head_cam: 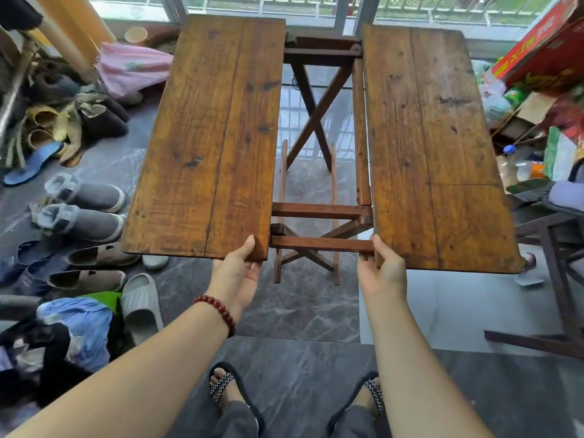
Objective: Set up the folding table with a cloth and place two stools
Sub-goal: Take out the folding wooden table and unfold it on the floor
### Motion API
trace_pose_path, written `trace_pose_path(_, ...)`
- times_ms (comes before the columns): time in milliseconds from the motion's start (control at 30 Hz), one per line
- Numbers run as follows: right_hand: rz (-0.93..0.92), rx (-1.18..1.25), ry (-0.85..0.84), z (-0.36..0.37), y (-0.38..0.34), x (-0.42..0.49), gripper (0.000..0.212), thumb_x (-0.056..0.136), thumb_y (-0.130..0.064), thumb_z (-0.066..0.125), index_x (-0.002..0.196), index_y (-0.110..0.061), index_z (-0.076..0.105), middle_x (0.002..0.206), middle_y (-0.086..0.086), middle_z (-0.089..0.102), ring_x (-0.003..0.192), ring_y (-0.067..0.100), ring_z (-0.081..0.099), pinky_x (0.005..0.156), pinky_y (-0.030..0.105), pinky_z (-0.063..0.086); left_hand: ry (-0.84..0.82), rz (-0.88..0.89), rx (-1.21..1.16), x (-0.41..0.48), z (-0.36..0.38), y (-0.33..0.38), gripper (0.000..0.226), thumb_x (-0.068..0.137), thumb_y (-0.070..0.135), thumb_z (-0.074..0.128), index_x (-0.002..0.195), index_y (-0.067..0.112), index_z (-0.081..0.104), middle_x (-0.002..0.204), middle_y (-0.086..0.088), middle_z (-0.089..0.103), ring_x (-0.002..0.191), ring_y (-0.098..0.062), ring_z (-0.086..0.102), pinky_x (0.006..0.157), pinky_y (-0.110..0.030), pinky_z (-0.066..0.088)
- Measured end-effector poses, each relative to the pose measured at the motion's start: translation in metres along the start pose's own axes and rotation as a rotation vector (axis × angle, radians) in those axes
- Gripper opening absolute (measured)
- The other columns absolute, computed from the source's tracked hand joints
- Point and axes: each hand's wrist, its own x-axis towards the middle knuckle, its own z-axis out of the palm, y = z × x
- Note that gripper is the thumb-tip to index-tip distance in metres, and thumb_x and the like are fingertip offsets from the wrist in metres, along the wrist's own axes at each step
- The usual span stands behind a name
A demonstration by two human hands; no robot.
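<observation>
Hands grip a worn brown wooden folding table (pixel 319 213) at centre frame: left hand (pixel 235 273) and right hand (pixel 382 273) each close fingers on a near inner corner of its split halves.

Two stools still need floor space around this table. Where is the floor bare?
Bare grey floor lies between the sandalled feet and the table legs. The shoe pile crowds one side, boxes and dark furniture the other.
</observation>
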Motion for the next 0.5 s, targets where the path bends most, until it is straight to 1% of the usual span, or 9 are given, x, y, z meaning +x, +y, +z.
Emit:
trace_pose_path(67, -0.003, -0.015, 0.012, -0.004, -0.001, 0.003, 0.045, 0.091, -0.008, 0.057, 0.134, -0.013, 0.046, 0.132, 0.002, 0.051, 0.101, 0.017, 0.057, 0.09, 0.03, 0.047, 0.004, 0.002, -0.013, -0.004, -0.001, -0.004, 0.052, 0.085, 0.002, 0.063, 0.134, 0.003, 0.044, 0.118, -0.012, 0.062, 0.09, -0.014, 0.066, 0.055, -0.017, 0.054)
trace_pose_path(133, -0.003, -0.001, -0.007, -0.002, -0.001, 0.003, 0.046, 0.091, -0.005, 0.056, 0.135, -0.012, 0.047, 0.132, 0.002, 0.052, 0.1, 0.016, 0.057, 0.087, 0.028, 0.047, -0.004, 0.006, -0.019, -0.009, 0.003, -0.009, 0.051, 0.085, 0.001, 0.062, 0.133, 0.003, 0.045, 0.115, -0.012, 0.064, 0.09, -0.015, 0.067, 0.057, -0.019, 0.056)
trace_pose_path(200, 0.019, -0.019, -0.036, 0.004, 0.008, 0.001, 0.045, 0.089, 0.0, 0.057, 0.131, -0.011, 0.051, 0.132, 0.003, 0.054, 0.102, 0.015, 0.058, 0.082, 0.025, 0.048, -0.01, -0.006, 0.008, -0.019, 0.011, -0.019, 0.048, 0.084, -0.001, 0.063, 0.13, 0.001, 0.046, 0.112, -0.014, 0.065, 0.093, -0.018, 0.067, 0.066, -0.024, 0.059)
trace_pose_path(267, 0.042, -0.115, -0.018, 0.009, 0.025, -0.006, 0.034, 0.085, 0.0, 0.061, 0.118, -0.012, 0.06, 0.129, 0.001, 0.058, 0.104, 0.016, 0.058, 0.089, 0.028, 0.047, -0.004, -0.026, 0.043, -0.026, 0.02, -0.031, 0.043, 0.083, -0.003, 0.064, 0.124, -0.004, 0.05, 0.113, -0.018, 0.065, 0.098, -0.023, 0.067, 0.077, -0.03, 0.058)
trace_pose_path(300, 0.047, -0.171, -0.007, 0.01, 0.034, -0.011, 0.028, 0.084, -0.003, 0.063, 0.11, -0.013, 0.062, 0.127, 0.001, 0.06, 0.107, 0.018, 0.059, 0.096, 0.031, 0.046, 0.002, -0.032, 0.056, -0.029, 0.023, -0.036, 0.039, 0.083, -0.004, 0.063, 0.12, -0.004, 0.052, 0.112, -0.018, 0.065, 0.099, -0.024, 0.066, 0.079, -0.032, 0.056)
trace_pose_path(333, 0.057, -0.218, -0.004, 0.01, 0.041, -0.018, 0.025, 0.084, -0.006, 0.065, 0.107, -0.014, 0.063, 0.125, 0.001, 0.061, 0.11, 0.019, 0.058, 0.102, 0.034, 0.043, 0.008, -0.033, 0.062, -0.03, 0.024, -0.04, 0.034, 0.083, -0.005, 0.063, 0.116, -0.004, 0.054, 0.112, -0.018, 0.065, 0.098, -0.024, 0.066, 0.079, -0.032, 0.055)
trace_pose_path(367, 0.076, -0.265, -0.008, 0.01, 0.046, -0.025, 0.024, 0.084, -0.012, 0.066, 0.108, -0.015, 0.063, 0.122, -0.001, 0.062, 0.11, 0.019, 0.058, 0.104, 0.034, 0.041, 0.016, -0.027, 0.061, -0.031, 0.024, -0.041, 0.032, 0.083, -0.005, 0.063, 0.114, -0.002, 0.056, 0.111, -0.017, 0.065, 0.097, -0.024, 0.066, 0.078, -0.032, 0.054)
trace_pose_path(467, 0.163, -0.424, 0.004, 0.003, 0.062, -0.031, 0.019, 0.088, -0.028, 0.064, 0.106, -0.022, 0.064, 0.115, -0.008, 0.062, 0.106, 0.012, 0.057, 0.097, 0.026, 0.04, 0.056, -0.003, 0.058, -0.025, 0.013, -0.037, 0.035, 0.083, -0.005, 0.063, 0.116, -0.003, 0.054, 0.111, -0.018, 0.065, 0.098, -0.026, 0.066, 0.078, -0.033, 0.054)
trace_pose_path(500, 0.192, -0.404, 0.002, 0.0, 0.067, -0.03, 0.015, 0.087, -0.029, 0.065, 0.101, -0.022, 0.066, 0.118, -0.007, 0.061, 0.109, 0.013, 0.056, 0.101, 0.028, 0.04, 0.056, -0.002, 0.057, -0.024, 0.009, -0.036, 0.035, 0.084, -0.006, 0.062, 0.117, -0.004, 0.053, 0.111, -0.019, 0.065, 0.098, -0.026, 0.066, 0.078, -0.033, 0.054)
